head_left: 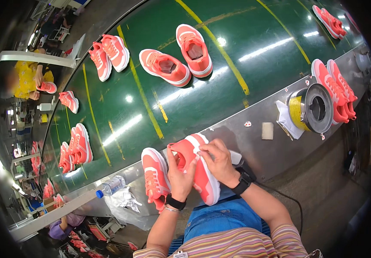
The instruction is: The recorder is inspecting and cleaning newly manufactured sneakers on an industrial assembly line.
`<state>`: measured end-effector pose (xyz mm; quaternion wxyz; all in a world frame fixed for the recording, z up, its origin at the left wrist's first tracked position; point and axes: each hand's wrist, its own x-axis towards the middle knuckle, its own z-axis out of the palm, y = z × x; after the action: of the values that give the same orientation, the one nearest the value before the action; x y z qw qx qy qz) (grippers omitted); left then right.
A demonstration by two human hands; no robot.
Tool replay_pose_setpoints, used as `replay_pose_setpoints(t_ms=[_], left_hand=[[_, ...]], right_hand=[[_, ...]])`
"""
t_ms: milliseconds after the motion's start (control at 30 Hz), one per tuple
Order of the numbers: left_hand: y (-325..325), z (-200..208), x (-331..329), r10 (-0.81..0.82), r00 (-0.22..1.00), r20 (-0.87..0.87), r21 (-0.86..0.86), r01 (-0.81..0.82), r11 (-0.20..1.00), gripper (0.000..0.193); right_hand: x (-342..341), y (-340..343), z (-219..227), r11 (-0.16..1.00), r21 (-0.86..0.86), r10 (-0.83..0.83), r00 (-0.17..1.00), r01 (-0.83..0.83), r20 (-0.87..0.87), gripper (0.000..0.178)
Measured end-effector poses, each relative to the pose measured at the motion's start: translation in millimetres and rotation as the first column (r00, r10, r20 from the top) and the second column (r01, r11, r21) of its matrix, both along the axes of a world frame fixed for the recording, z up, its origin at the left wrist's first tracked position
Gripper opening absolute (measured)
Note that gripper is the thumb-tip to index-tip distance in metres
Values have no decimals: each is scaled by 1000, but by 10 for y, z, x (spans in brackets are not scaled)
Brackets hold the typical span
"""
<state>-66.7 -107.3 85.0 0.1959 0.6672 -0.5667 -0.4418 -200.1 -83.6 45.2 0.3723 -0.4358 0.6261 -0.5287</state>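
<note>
Over the near metal ledge I hold a coral sneaker (205, 184) with a white sole, tilted on its side. My left hand (180, 175) grips it by the collar, thumb along its side and fingers at the opening. The fingers of my right hand (220, 162) are pinched together against the white sole edge. Whether something small is between them is hidden. Just left of my left hand lies a second coral sneaker (152, 174), sole edge outward, touching nothing I can see in my grip.
A green conveyor belt (159, 129) with yellow lines carries several coral pairs (195, 53). On the ledge are a plastic bottle (113, 185), crumpled paper (127, 198), a tan block (267, 131), a metal tin (318, 108) and another pair (329, 86). A co-worker (26, 81) handles a shoe at far left.
</note>
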Motion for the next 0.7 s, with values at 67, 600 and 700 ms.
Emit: replay_pose_setpoints(t_ms=[67, 600, 700], left_hand=[[21, 15, -36, -88, 993, 78, -96, 96, 991, 88], [16, -20, 24, -182, 959, 217, -189, 224, 956, 81], [20, -59, 78, -154, 970, 189, -201, 192, 961, 81]], right_hand=[[-25, -148, 21, 996, -82, 12, 979, -29, -202, 10], [35, -389, 31, 995, 75, -44, 958, 68, -284, 8], [177, -62, 99, 996, 74, -41, 980, 57, -193, 6]])
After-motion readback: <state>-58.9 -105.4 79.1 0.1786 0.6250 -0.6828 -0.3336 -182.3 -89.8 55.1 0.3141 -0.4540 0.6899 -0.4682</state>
